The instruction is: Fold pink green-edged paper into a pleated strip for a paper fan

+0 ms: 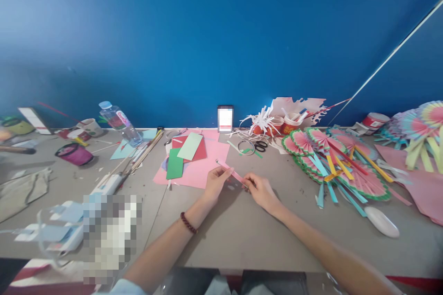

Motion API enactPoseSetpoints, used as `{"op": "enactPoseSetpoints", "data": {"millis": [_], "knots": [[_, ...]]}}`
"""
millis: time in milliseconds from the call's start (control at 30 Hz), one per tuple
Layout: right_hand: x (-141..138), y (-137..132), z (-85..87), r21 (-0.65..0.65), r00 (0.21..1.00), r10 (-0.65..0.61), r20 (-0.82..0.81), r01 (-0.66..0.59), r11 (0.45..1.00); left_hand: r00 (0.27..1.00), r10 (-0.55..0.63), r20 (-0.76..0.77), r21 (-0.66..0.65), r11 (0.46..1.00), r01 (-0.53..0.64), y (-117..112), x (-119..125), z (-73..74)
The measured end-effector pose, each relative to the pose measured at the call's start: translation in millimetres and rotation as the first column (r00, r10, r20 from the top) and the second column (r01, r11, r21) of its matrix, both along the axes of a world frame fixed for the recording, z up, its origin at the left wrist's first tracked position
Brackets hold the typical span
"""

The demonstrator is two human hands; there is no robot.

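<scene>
A narrow pink paper strip (236, 175) stretches between my two hands, just above the grey table. My left hand (217, 180) pinches it near its upper left end; a beaded bracelet circles that wrist. At the lower right end, the fingers of my right hand (260, 189) close on the same strip. Beyond my left hand lies a large pink paper sheet (197, 175). On that sheet rest a green card (175, 164), a pale green card (190, 146) and a red piece of paper (200, 152), partly overlapping.
Folded paper fans (367, 179) with colourful strips crowd the right, near a white computer mouse (381, 222). Black-handled scissors (261, 146) lie ahead, and a phone (225, 119) leans on the blue wall. To the left are a tilted bottle (121, 122) and a power strip (86, 214).
</scene>
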State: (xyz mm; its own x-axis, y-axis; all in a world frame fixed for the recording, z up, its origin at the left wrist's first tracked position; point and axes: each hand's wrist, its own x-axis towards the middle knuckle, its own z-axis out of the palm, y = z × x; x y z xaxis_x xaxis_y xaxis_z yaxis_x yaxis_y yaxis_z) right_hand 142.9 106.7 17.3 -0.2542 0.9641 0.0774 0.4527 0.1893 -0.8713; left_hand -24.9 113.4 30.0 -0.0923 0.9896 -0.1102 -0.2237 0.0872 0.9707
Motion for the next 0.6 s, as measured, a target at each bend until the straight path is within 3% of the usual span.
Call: {"op": "enactPoseSetpoints", "data": {"millis": [133, 300, 467, 600], "knots": [[-0.9, -3.6, 0.9, 0.068, 1.000, -0.023, 0.012, 0.023, 0.997, 0.999, -0.011, 0.040, 0.002, 1.000, 0.011, -0.2, -0.5, -0.1], [0.4, -0.8, 3.4, -0.141, 0.985, 0.030, -0.172, -0.054, 0.989, 0.999, 0.001, 0.034, 0.023, 1.000, -0.002, 2.7, -2.9, -1.7], [1.2, 4.3, -0.1, -0.312, 0.889, -0.003, -0.458, -0.158, 0.937, 0.998, 0.018, 0.068, 0.018, 1.000, -0.019, 5.3, -5.4, 1.9], [4.1, 5.7, -1.1, -0.394, 0.880, 0.022, -0.475, -0.235, 0.888, 0.995, 0.049, 0.089, 0.013, 0.999, -0.051, 6.2, -7.5, 5.4]]}}
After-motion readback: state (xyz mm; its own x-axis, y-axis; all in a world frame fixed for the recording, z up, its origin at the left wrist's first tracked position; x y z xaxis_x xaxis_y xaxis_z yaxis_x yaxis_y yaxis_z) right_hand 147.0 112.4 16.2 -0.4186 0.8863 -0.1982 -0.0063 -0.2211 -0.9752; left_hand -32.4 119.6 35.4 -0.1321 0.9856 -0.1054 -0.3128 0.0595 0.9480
